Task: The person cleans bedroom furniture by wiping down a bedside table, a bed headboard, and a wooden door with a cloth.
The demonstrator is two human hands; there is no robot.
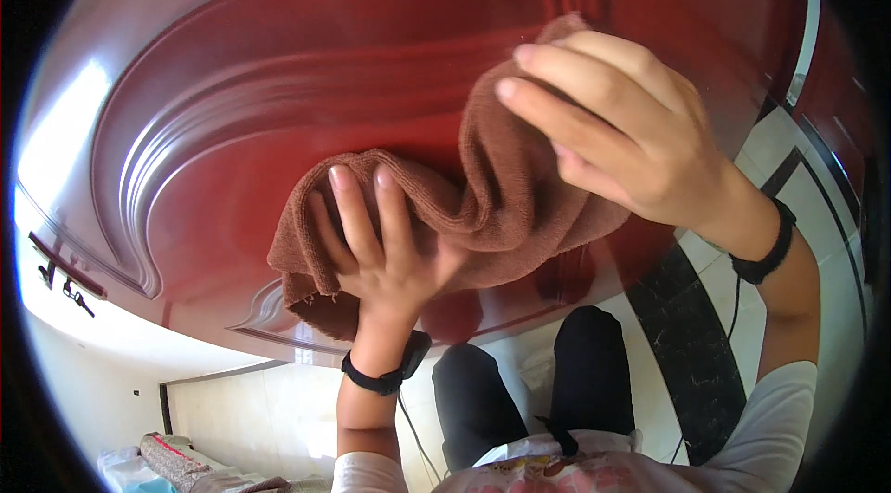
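Observation:
A brown towelling cloth (520, 214) lies bunched in loose folds across a glossy dark red panelled door (306, 75). My left hand (380, 247) rests on the cloth's left part, fingers stretched and spread, pressing it to the door. Its thumb is partly hidden by a fold. Higher and to the right, my right hand (631, 122) has the cloth's upper right edge gripped between thumb and fingers. Between my two hands the fabric sags in a deep fold. A dark band sits around each wrist.
Curved raised mouldings (139, 149) run along the door's left side, with a handle and keys (70, 289) at its edge. Pale floor tiles with a black stripe (691, 354) lie at right. A rolled mat (176, 465) is at lower left, and a thin cable (418, 437) beside my legs.

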